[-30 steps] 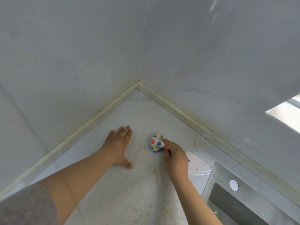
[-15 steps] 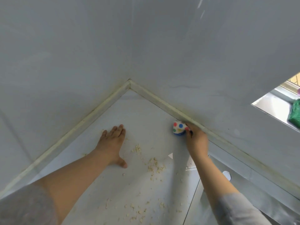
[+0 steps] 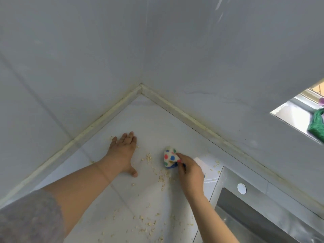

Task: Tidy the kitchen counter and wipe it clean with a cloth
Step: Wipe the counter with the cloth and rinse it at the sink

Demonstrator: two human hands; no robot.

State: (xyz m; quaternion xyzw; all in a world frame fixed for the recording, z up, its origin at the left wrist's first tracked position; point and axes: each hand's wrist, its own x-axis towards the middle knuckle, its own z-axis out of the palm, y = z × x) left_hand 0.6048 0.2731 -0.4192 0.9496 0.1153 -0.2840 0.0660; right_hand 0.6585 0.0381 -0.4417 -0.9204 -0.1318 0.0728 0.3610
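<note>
My right hand [image 3: 190,172] grips a bunched white cloth with coloured dots [image 3: 169,156] and holds it against the pale counter [image 3: 154,123], in the middle of the corner area. Flat on the counter to the left lies my left hand [image 3: 124,151], palm down and fingers straight, pointing toward the corner. Oat-like crumbs [image 3: 162,178] lie scattered between the two hands and further toward me [image 3: 145,223].
Two grey walls meet at the corner [image 3: 141,85], with a yellowed seal strip along their base. A steel sink [image 3: 263,223] with a round plug hole cover sits at the lower right. A window opening [image 3: 296,118] with a green object [image 3: 317,127] is at the far right.
My right hand has pulled the cloth back from the right wall's edge toward the middle of the counter. My left hand has stayed flat in place.
</note>
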